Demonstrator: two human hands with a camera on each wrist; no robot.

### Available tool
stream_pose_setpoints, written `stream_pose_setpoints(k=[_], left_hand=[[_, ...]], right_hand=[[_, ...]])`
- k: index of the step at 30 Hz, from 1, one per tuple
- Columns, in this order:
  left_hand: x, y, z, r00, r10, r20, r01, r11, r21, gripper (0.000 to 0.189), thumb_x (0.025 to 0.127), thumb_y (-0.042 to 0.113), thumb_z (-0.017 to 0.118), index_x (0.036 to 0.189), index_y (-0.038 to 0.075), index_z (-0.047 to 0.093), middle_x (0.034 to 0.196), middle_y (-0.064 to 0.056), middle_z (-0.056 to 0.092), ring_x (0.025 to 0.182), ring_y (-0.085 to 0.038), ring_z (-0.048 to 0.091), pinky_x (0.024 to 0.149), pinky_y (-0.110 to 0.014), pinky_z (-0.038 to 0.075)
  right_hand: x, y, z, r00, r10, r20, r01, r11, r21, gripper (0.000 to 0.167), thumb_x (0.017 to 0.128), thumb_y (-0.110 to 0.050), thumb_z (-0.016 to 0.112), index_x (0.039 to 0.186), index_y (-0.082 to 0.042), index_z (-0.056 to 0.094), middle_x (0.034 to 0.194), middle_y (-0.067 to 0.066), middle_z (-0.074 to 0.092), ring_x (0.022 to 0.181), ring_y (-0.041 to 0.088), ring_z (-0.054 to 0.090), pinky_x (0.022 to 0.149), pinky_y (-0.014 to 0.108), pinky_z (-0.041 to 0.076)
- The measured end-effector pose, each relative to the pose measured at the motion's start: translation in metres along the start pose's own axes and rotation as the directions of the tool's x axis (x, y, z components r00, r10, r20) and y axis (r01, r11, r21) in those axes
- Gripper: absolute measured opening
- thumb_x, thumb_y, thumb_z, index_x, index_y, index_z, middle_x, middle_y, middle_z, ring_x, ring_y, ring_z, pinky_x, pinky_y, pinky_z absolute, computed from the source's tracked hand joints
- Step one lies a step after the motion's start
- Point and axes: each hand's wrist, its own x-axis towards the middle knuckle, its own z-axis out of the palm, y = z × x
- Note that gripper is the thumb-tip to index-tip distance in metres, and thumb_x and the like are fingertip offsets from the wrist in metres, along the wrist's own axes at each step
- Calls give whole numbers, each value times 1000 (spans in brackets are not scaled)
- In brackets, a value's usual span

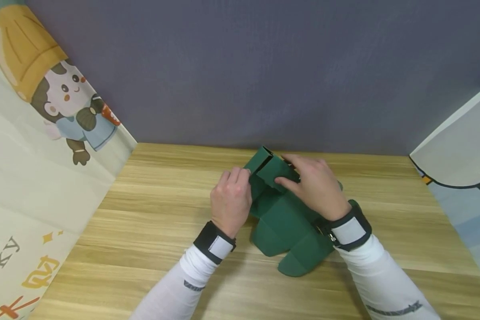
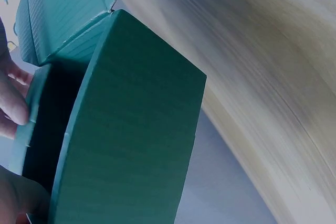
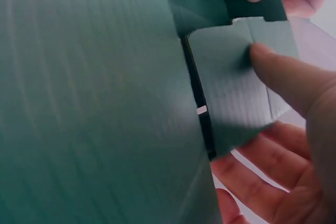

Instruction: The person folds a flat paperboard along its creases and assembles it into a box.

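Note:
A green cardboard box (image 1: 282, 222), partly folded, stands tilted on the wooden table with its flaps spread toward the person. My left hand (image 1: 232, 195) grips the edge of its left wall with curled fingers. On the other side, my right hand (image 1: 318, 184) pinches a side flap (image 3: 226, 82), thumb on one face and fingers behind it. In the left wrist view a broad green panel (image 2: 131, 129) fills the middle, with a dark gap beside it. Part of the box lies hidden behind the right hand and wrist.
The wooden table (image 1: 156, 200) runs back to a dark grey-blue panel (image 1: 244, 75). Printed cloth with a cartoon figure (image 1: 72, 98) hangs on the left, and another printed cloth (image 1: 460, 155) on the right. Both wrists wear black straps.

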Motion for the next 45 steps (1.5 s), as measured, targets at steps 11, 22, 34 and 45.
stream_pose_setpoints(k=[11, 22, 34, 45], left_hand=[[-2, 6, 0, 1000, 14, -5, -14, 999, 33, 15, 85, 5, 63, 98, 9, 68, 85, -2, 65, 71, -19, 62, 51, -31, 55], [-4, 8, 0, 1000, 5, 3, -5, 999, 38, 14, 83, 4, 65, 96, 9, 67, 83, -2, 65, 71, -20, 63, 49, -32, 54], [-5, 9, -1, 1000, 2, 6, -3, 999, 46, 13, 83, 5, 64, 94, 9, 67, 82, -2, 64, 72, -20, 63, 48, -32, 54], [-6, 9, -1, 1000, 3, 15, -3, 999, 37, 12, 82, 3, 63, 93, 9, 66, 81, -3, 64, 69, -20, 61, 46, -32, 53]], right_hand=[[3, 0, 15, 997, 1, -79, -11, 992, -123, 41, 82, -36, 77, 113, -10, 69, 91, 8, 74, 78, 26, 69, 66, 43, 48], [4, -2, 24, 990, -2, -143, -26, 982, -189, 33, 83, -30, 76, 108, -8, 70, 95, 11, 74, 80, 28, 70, 62, 42, 45], [5, -1, 28, 983, -14, -184, -24, 979, -204, 24, 84, -26, 76, 100, -10, 69, 87, 10, 74, 74, 28, 69, 64, 43, 43], [6, 0, 32, 978, -19, -206, -25, 977, -211, 17, 82, -19, 77, 92, -8, 68, 79, 10, 72, 69, 29, 68, 63, 43, 43]])
